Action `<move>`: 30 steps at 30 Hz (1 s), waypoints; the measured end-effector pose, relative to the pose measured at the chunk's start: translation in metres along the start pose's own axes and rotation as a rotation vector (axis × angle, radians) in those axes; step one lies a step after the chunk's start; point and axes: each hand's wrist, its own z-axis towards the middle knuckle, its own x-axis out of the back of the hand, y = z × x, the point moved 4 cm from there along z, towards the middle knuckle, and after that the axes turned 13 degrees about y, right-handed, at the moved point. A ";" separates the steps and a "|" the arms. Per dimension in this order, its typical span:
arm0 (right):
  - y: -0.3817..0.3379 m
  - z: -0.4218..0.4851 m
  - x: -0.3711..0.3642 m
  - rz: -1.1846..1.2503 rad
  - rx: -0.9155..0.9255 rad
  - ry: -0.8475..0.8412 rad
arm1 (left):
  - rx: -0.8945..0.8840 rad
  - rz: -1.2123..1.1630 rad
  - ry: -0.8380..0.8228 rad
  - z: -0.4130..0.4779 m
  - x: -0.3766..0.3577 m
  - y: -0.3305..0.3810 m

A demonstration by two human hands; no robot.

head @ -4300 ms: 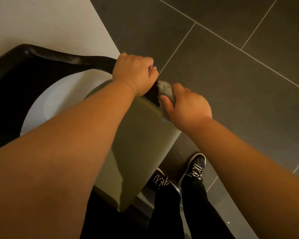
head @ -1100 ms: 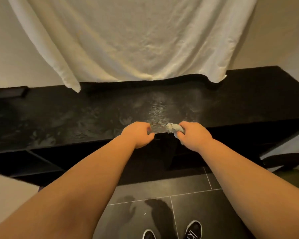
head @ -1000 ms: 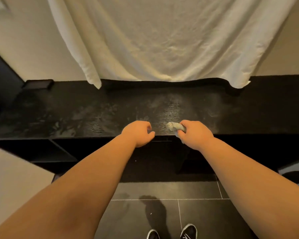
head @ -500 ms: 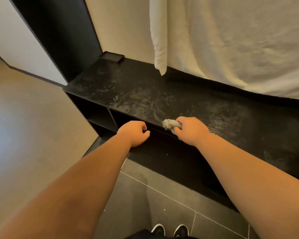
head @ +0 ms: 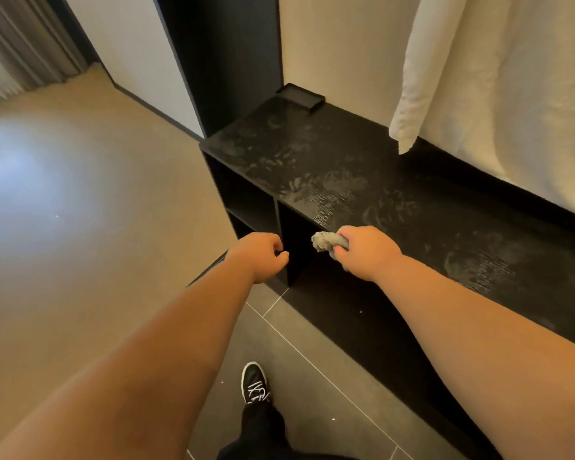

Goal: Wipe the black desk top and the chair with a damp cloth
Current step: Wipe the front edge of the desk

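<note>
At the front edge of the black desk top (head: 346,180), toward its left end, the right hand (head: 367,252) is shown with its fingers clamped round a bunched grey cloth (head: 327,242). One wad of the cloth is seen protruding from the thumb side of the fist, toward the left. Whether the cloth touches the edge cannot be told. The left hand (head: 259,255) is held just beside and left of the right hand, in front of the open compartments (head: 246,194) under the desk top. Its fingers are curled in toward the palm with the thumb laid against them, and nothing is held.

The desk top is marked across its surface by pale smears and streaks. A small black tray (head: 300,98) is set at the back left corner, against the wall. A tall black panel (head: 226,61) is seen rising at the left end of the desk top. A white sheet (head: 495,94) is hung along the back edge, its lower left corner dangling just above the surface.

Dark tiled floor (head: 312,376) is shown below the front edge, with one black shoe (head: 254,383) placed on it. Beige flooring (head: 80,227) is seen to the left.
</note>
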 end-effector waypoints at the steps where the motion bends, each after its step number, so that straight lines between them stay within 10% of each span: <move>1: -0.009 0.014 -0.004 -0.012 0.016 -0.007 | 0.009 -0.005 0.011 0.009 0.005 -0.012; 30: -0.117 0.398 -0.041 -0.059 0.054 0.043 | -0.107 0.059 0.030 0.366 0.113 -0.187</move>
